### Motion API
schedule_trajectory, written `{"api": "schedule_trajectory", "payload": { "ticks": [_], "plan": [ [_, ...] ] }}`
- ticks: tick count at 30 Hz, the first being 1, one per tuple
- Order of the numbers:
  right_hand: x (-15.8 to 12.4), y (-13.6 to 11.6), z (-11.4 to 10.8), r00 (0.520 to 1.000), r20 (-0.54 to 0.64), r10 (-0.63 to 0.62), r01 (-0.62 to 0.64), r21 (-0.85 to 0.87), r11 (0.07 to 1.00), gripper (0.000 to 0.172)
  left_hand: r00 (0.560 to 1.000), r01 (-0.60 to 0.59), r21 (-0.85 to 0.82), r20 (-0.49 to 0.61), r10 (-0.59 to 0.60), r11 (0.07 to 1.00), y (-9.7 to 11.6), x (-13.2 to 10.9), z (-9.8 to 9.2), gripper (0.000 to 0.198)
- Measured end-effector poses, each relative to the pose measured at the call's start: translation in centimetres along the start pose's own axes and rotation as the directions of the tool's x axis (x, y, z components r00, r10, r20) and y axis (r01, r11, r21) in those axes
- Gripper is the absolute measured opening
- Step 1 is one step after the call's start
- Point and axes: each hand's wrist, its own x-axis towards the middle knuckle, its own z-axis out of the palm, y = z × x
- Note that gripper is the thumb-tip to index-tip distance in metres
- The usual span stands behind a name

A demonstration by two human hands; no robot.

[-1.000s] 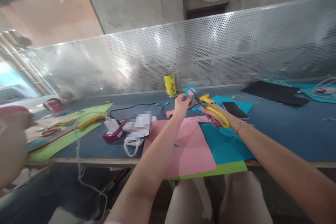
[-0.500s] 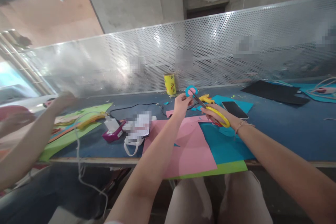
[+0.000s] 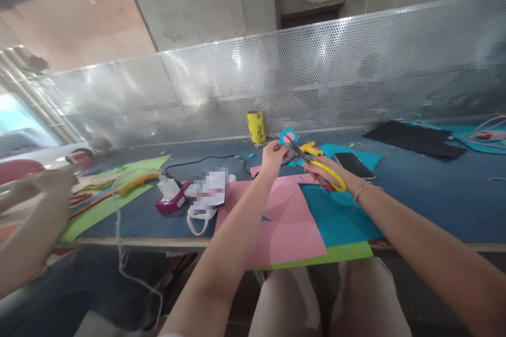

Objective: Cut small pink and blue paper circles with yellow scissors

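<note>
Right of the yellow can (image 3: pixel 256 126), the left hand (image 3: pixel 274 158) pinches a blue-and-pink disc (image 3: pixel 291 135) while the right hand (image 3: pixel 319 169) grips scissors (image 3: pixel 302 155) at it, apparently trimming, which calls for steady turning.

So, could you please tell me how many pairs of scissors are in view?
1 clearly visible: yellow-handled scissors in the right hand. More may be hidden in the blurred clutter at left.
</note>
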Motion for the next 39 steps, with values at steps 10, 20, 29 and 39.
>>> {"api": "schedule_trajectory", "payload": {
  "ticks": [10,20,29,39],
  "plan": [
    [0.38,0.64,-0.12,1.000,0.003,-0.014,0.014,-0.029,0.999,0.047,1.000,-0.013,-0.020,-0.001,0.013,1.000,-0.43,0.19,-0.08,0.016],
    [0.41,0.47,-0.23,0.996,0.001,-0.091,0.091,-0.050,0.995,0.049,1.000,0.018,-0.045,-0.023,-0.019,0.999,-0.25,-0.02,0.10,0.017],
    [0.35,0.51,-0.25,0.998,0.012,-0.060,0.061,-0.083,0.995,0.053,0.999,0.030,-0.070,-0.035,-0.033,0.997,-0.01,-0.03,0.12,0.010],
    [0.28,0.34,0.14,0.998,0.011,-0.054,0.053,0.066,0.996,0.055,0.999,0.021,-0.108,-0.037,-0.026,0.994,-0.20,0.02,0.20,0.020]
  ]
}}
